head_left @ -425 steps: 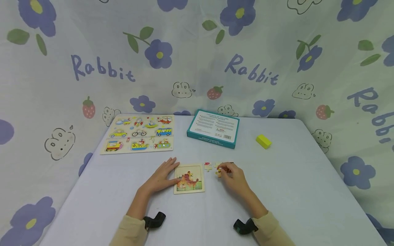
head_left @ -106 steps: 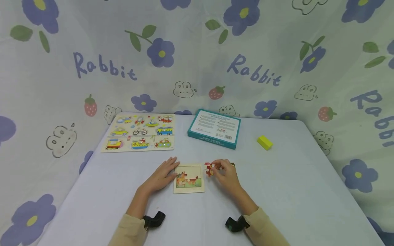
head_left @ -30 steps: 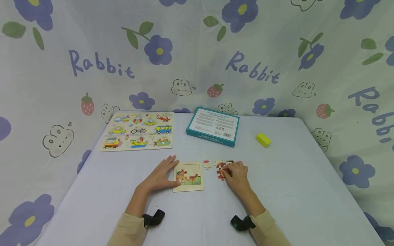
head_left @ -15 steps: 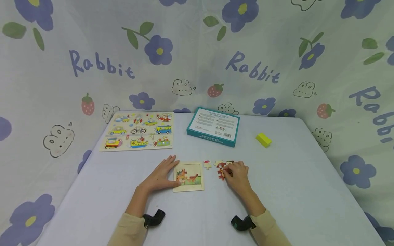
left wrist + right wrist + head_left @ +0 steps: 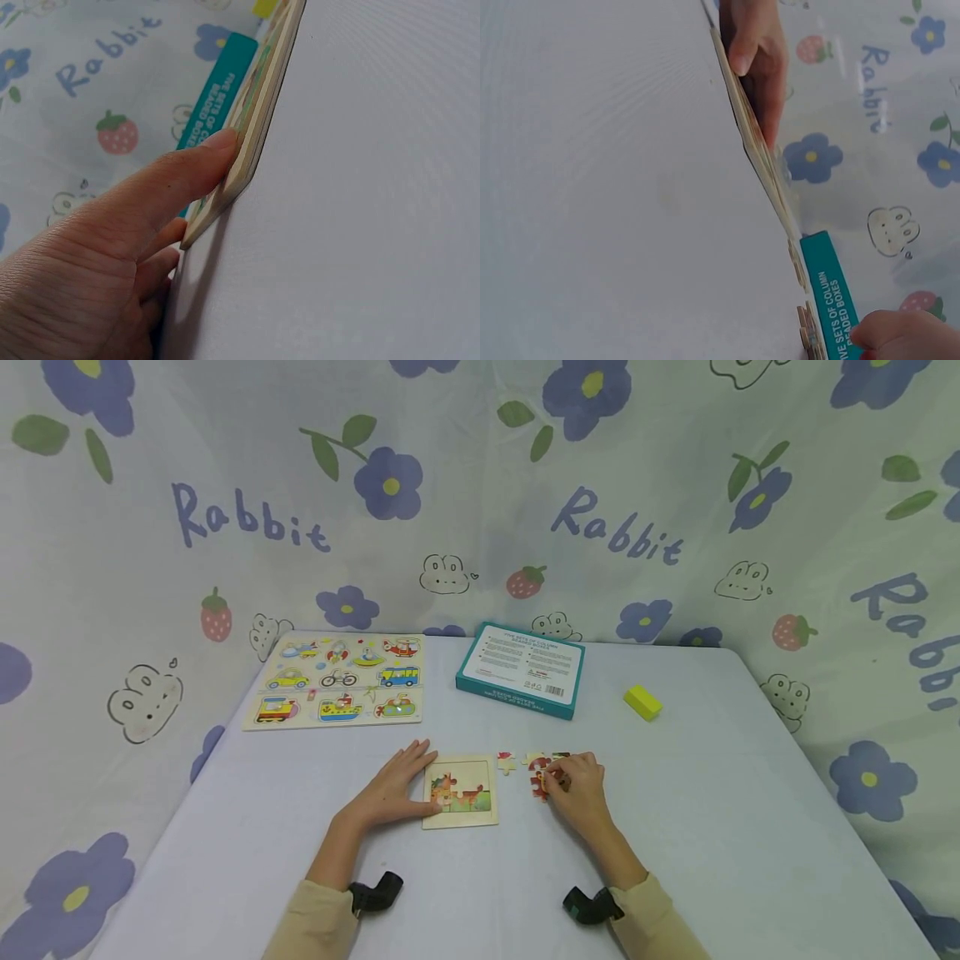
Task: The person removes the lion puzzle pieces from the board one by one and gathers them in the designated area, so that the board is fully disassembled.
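In the head view, my left hand (image 5: 387, 789) lies against the left side of the square wooden puzzle tray (image 5: 459, 821). Its thumb rests on the tray's near-left corner, with the other fingers stretched along the edge; the left wrist view has the thumb (image 5: 202, 161) on the rim. Joined orange, brown and green jigsaw pieces (image 5: 472, 799) fill the tray's lower left part, leaving bare wood above. Right of the tray, my right hand (image 5: 581, 789) pinches a reddish jigsaw piece (image 5: 538, 785) between thumb and forefinger, low over the table. Its palm hides part of the pieces there.
A loose jigsaw piece (image 5: 506, 762) lies by the tray, with another pale one (image 5: 533, 757) nearer my right hand. Behind stand a vehicle peg puzzle (image 5: 337, 693), a teal box (image 5: 521, 670) and a yellow block (image 5: 642, 702). A printed curtain (image 5: 480, 510) hangs behind the table.
Since the oldest frame, a reddish piece has left the tray's upper middle. My right hand has carried it right from beside the tray; over the last second both hands stay nearly still.
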Demonstrator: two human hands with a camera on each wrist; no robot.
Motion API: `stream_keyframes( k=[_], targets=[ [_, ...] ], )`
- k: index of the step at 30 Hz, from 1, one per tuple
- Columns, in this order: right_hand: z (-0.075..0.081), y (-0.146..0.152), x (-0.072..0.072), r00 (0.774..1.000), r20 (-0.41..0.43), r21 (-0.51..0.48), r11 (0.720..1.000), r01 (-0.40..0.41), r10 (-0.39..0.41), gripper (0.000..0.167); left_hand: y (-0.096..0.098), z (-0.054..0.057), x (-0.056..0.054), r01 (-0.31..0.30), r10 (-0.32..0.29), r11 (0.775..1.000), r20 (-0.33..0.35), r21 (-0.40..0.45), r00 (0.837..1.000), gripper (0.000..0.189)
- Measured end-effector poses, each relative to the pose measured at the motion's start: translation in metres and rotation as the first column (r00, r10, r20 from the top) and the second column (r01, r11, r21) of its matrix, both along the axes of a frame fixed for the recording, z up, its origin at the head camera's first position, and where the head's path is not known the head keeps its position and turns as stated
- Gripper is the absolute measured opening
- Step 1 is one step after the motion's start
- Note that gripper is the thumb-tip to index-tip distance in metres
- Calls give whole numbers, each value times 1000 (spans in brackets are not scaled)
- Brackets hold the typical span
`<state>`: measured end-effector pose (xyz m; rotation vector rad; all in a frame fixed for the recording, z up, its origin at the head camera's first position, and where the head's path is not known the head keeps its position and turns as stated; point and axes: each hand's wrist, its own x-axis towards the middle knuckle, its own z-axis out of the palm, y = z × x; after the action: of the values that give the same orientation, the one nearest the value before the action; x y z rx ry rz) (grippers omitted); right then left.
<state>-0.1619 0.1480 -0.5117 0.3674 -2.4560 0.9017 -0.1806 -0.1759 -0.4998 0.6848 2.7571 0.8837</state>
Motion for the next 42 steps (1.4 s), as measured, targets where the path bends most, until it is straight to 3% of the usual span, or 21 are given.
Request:
stream_keyframes(
  k=[9, 16, 24, 34, 42],
  targets=[
    [1, -12, 1, 995, -63, -2, 997, -81, 80, 10, 0, 2, 0, 1, -1, 1000, 6, -4, 1000, 90],
    [-4, -29, 1, 973, -75, 57, 975, -217, 220, 10, -1, -2, 0, -3, 3, 1000, 13, -13, 1000, 92],
    [-4, -61, 5, 952, -97, 99, 954, -282, 291, 15, 0, -1, 1, -7, 7, 1000, 13, 15, 1000, 91],
    [2, -98, 2, 939, 31, 147, 928, -343, 342, 18, 2, 0, 0, -9, 9, 1000, 0, 2, 1000, 92],
    [0, -115, 0, 891, 84, 107, 885, -454, 447, 20, 0, 0, 0, 5, -5, 1000, 4, 9, 1000, 92]
  ],
)
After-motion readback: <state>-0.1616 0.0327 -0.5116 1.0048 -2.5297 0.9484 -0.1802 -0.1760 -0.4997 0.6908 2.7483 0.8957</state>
